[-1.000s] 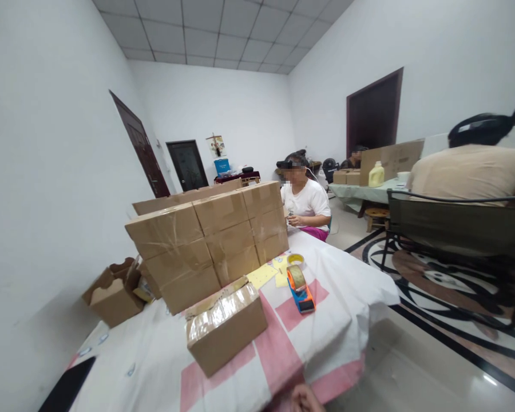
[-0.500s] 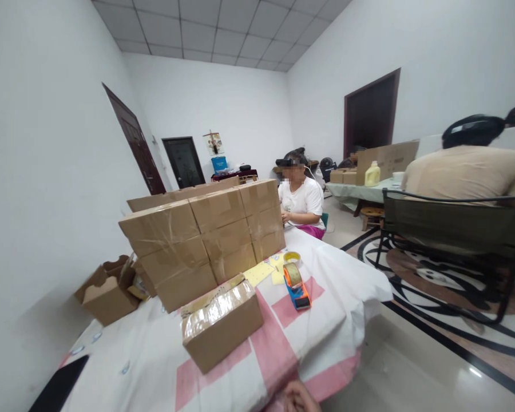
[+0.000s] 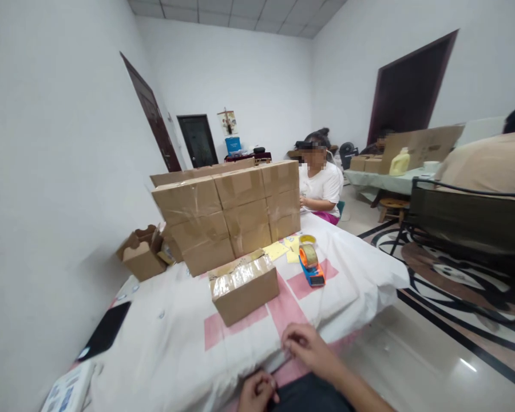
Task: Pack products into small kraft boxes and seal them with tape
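Note:
My right hand (image 3: pixel 302 344) rests at the near edge of the cloth-covered table (image 3: pixel 163 349), its fingers loosely curled with nothing seen in them. Lower, over my lap, my left hand (image 3: pixel 258 391) is closed in a loose fist, and nothing shows in it. Beyond them lies a single cardboard box (image 3: pixel 245 289), its top covered with shiny clear tape. To its right sits a blue and orange tape dispenser (image 3: pixel 312 268) carrying a roll of tape. A yellowish tape roll (image 3: pixel 308 239) lies just behind it. Neither hand touches the boxes or the dispenser.
A wall of stacked, taped cardboard boxes (image 3: pixel 225 214) stands behind the single box. Yellow paper pieces (image 3: pixel 278 250) lie beside it. Open cartons (image 3: pixel 143 254) and a black flat object (image 3: pixel 106 329) are at left. A person in white (image 3: pixel 321 186) sits beyond the table.
The view has tilted down and shifted left. My right hand has come further into view, and my left hand now shows. The box and dispenser have not visibly moved on the table.

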Available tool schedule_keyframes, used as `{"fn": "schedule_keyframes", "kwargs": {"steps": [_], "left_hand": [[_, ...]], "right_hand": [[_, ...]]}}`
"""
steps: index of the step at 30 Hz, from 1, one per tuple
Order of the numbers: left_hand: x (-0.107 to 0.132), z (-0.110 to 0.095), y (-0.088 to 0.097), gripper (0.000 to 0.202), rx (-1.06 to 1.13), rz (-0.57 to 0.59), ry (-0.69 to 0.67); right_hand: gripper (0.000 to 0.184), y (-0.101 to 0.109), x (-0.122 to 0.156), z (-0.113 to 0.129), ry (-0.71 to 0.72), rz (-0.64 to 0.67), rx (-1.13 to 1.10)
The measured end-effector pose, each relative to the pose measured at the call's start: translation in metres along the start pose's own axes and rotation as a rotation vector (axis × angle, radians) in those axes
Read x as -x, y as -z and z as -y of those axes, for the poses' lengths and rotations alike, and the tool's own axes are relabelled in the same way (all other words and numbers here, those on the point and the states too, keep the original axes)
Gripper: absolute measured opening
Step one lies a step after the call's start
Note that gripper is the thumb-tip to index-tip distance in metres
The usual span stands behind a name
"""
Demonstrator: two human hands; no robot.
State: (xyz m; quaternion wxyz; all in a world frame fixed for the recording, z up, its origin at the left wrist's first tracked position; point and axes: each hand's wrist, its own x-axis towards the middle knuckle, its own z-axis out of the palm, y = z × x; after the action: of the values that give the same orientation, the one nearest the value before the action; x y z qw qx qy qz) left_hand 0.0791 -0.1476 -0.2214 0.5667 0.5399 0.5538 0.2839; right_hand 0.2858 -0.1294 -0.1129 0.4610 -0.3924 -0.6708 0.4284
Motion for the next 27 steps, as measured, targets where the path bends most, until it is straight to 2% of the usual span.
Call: {"fn": "schedule_keyframes", "kwargs": {"steps": [2,4,6,9,11,14,16,18,21,24,27], "left_hand": [[0.001,-0.001,-0.001,0.076,0.0,0.017,-0.035],[0.006,-0.01,0.0,0.079,-0.021,0.013,-0.079],[0.017,-0.028,0.007,0.069,-0.066,-0.008,-0.152],[0.033,-0.072,0.029,0.037,-0.205,-0.079,-0.332],[0.037,-0.108,0.051,0.023,-0.349,-0.212,-0.478],[0.027,-0.16,0.083,0.027,-0.438,-0.493,-0.637],[0.013,-0.188,0.097,0.027,-0.575,-0.668,-0.762],[-0.004,-0.208,0.102,0.027,-0.763,-0.752,-0.861],[-0.028,-0.218,0.095,0.035,-0.957,-0.703,-0.858],[-0.043,-0.21,0.084,0.044,-0.991,-0.667,-0.757],[-0.047,-0.2,0.078,0.044,-0.975,-0.67,-0.707]], "right_hand": [[0.023,0.017,-0.028,0.03,0.144,0.026,0.049],[0.022,0.032,-0.06,0.055,0.228,-0.023,0.092],[0.02,0.043,-0.091,0.074,0.239,-0.042,0.094],[0.016,0.052,-0.135,0.093,0.188,0.014,0.068],[0.015,0.052,-0.16,0.099,0.179,0.067,0.101],[0.035,0.046,-0.193,0.1,0.155,0.161,0.152],[0.043,0.039,-0.21,0.095,0.126,0.231,0.229],[0.04,0.032,-0.224,0.089,0.12,0.278,0.36],[0.039,0.022,-0.24,0.08,0.156,0.303,0.52],[0.042,0.016,-0.249,0.074,0.204,0.283,0.642],[0.041,0.011,-0.249,0.07,0.229,0.216,0.822]]}}
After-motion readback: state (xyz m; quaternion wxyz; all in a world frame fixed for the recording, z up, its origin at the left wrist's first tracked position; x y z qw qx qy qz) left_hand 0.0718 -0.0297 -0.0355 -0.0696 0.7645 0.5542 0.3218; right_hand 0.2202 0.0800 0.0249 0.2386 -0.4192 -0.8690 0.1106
